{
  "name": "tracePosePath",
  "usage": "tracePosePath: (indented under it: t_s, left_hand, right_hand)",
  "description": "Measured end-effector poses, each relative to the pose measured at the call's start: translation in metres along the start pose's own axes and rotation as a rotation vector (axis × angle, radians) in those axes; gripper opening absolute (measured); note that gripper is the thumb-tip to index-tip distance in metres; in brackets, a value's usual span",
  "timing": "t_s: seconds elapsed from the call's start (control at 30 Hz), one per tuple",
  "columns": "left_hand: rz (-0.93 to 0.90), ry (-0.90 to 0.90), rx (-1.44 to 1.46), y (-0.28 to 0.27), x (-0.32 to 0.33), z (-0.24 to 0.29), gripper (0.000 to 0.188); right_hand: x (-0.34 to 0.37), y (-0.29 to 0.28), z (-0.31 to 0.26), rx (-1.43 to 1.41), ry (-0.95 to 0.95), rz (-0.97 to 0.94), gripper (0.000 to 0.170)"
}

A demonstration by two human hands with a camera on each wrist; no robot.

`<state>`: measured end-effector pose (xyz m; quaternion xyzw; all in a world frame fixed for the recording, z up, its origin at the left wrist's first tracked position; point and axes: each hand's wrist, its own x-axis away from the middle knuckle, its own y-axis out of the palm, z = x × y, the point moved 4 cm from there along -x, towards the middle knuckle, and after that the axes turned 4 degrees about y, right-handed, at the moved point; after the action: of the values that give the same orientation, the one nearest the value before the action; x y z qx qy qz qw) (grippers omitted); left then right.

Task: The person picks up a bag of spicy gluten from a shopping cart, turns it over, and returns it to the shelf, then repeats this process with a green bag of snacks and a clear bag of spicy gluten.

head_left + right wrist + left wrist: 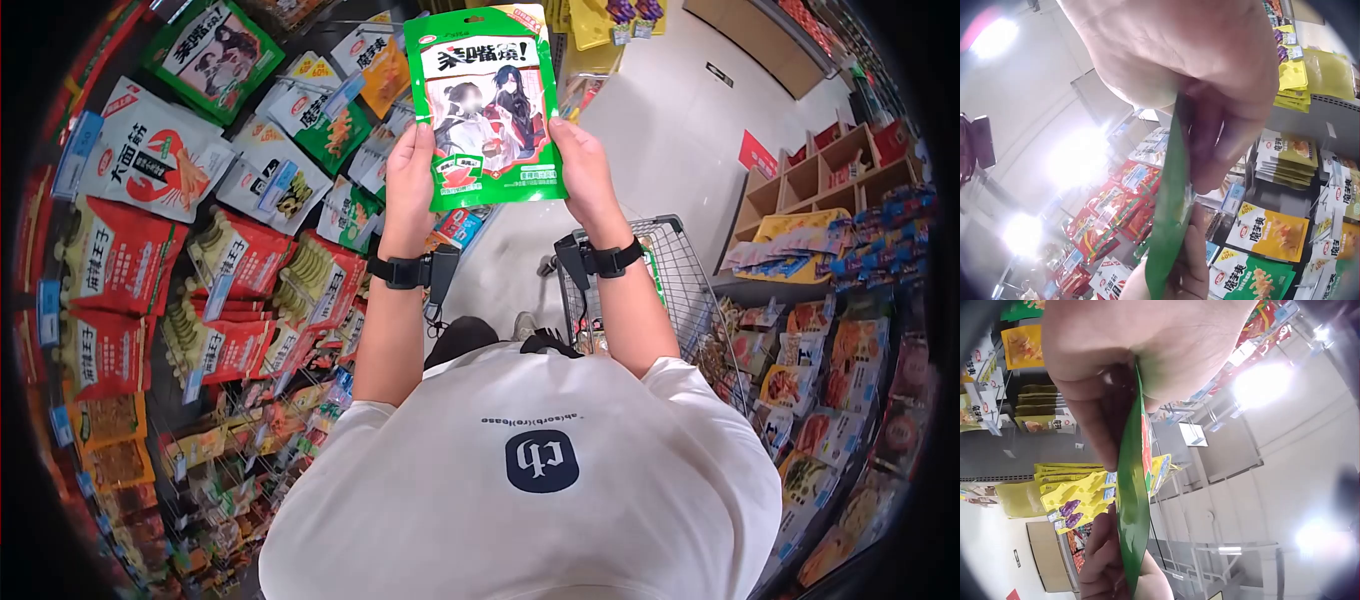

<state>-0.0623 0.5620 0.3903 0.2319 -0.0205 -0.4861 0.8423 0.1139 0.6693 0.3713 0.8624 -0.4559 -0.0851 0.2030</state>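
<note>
A green snack bag (490, 110) with two drawn figures on its front is held upright between both hands at the top of the head view. My left hand (408, 172) grips its left edge, thumb on the front. The right hand (590, 172) pinches the opposite edge the same way. In the left wrist view the bag (1133, 506) shows edge-on, with the left hand's (1141, 344) fingers curled behind it. The right wrist view also shows the bag (1169, 206) from its side, the right hand's (1191, 62) fingers bent behind it.
Shelves of hanging snack bags (120, 255) line the left side. A wire shopping cart (690, 290) stands at the right, below the right forearm. Farther right are wooden bins (800, 185) and more hanging packets (815, 400). Pale floor (650, 130) lies ahead.
</note>
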Motion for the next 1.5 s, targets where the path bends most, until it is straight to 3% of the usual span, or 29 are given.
tracePosePath:
  t_s: [0.23, 0.5, 0.77, 1.0, 1.5]
  left_hand:
    - [0.105, 0.042, 0.009, -0.021, 0.006, 0.002, 0.032]
    - [0.152, 0.083, 0.034, -0.018, 0.021, 0.015, 0.032]
    - [0.129, 0.004, 0.088, 0.004, 0.014, 0.000, 0.034]
    - [-0.078, -0.033, 0.097, 0.059, 0.014, -0.012, 0.031]
    - [-0.098, -0.024, 0.073, 0.053, 0.007, -0.025, 0.033]
  right_hand:
    - [-0.006, 0.020, 0.003, 0.043, -0.150, -0.009, 0.032]
    - [-0.008, 0.030, 0.001, -0.053, -0.103, -0.126, 0.031]
    - [0.001, 0.010, -0.017, -0.056, -0.142, -0.077, 0.031]
    - [0.004, -0.040, -0.021, -0.030, -0.189, 0.030, 0.031]
    - [-0.009, -0.046, -0.015, 0.001, -0.121, 0.045, 0.031]
